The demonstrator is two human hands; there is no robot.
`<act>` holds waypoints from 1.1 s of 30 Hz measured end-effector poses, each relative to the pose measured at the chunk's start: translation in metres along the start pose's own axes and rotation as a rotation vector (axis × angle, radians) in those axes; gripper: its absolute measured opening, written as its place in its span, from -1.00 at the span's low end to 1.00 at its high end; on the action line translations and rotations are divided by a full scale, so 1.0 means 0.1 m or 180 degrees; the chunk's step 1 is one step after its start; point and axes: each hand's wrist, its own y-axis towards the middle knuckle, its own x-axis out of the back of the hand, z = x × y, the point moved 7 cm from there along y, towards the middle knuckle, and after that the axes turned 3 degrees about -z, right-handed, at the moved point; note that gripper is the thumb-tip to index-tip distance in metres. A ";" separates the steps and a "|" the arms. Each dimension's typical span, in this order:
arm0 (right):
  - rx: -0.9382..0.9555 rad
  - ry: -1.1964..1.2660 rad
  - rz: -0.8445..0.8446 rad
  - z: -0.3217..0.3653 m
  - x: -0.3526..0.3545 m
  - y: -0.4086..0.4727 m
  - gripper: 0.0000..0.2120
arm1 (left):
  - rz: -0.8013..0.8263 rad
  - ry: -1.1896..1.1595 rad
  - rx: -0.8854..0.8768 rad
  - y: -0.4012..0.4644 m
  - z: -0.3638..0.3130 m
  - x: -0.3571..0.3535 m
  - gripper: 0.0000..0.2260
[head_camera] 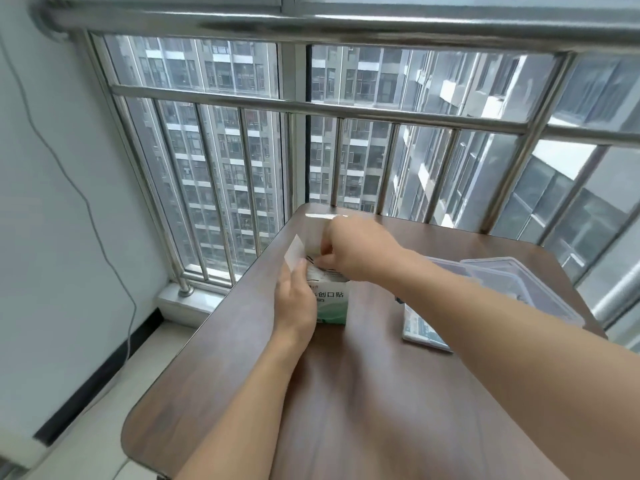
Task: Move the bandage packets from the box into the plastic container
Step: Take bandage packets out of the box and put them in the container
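Observation:
A white and green bandage box (331, 304) stands upright on the brown table (363, 393), its top flaps open. My left hand (296, 299) grips the box's left side. My right hand (360, 252) reaches into the open top, its fingers pinching bandage packets (320, 270) that stick up from the box. The clear plastic container (424, 329) lies to the right, partly hidden behind my right forearm, with packets showing inside it.
A clear plastic lid (519, 285) lies at the table's right edge beyond the container. A steel window railing (346, 112) runs right behind the table. A grey cable (86, 209) hangs down the white wall on the left.

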 end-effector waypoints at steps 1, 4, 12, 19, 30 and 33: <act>-0.0029 0.0039 -0.0026 0.02 -0.01 0.01 -0.62 | 0.0011 -0.0041 -0.0032 -0.01 -0.01 0.00 -0.56; -0.0063 -0.0015 -0.0041 0.08 -0.03 0.02 -0.63 | 0.0098 -0.0096 -0.0113 -0.03 -0.02 -0.02 -0.64; -0.0077 -0.0058 -0.0005 0.19 -0.05 0.04 -0.65 | 0.0145 0.0085 -0.0376 -0.04 -0.03 -0.03 -0.65; -0.0088 0.0801 -0.0346 -0.09 0.05 0.01 -0.58 | 0.0241 0.0207 -0.0481 0.02 0.04 -0.05 -0.40; 0.0010 0.1240 -0.0981 -0.23 0.28 -0.11 -0.83 | 0.0296 0.0168 -0.0557 -0.04 -0.03 -0.06 -0.82; 0.0040 0.1310 -0.1184 -0.23 0.41 -0.17 -0.84 | 0.0330 0.0164 -0.0546 -0.03 -0.02 -0.06 -0.80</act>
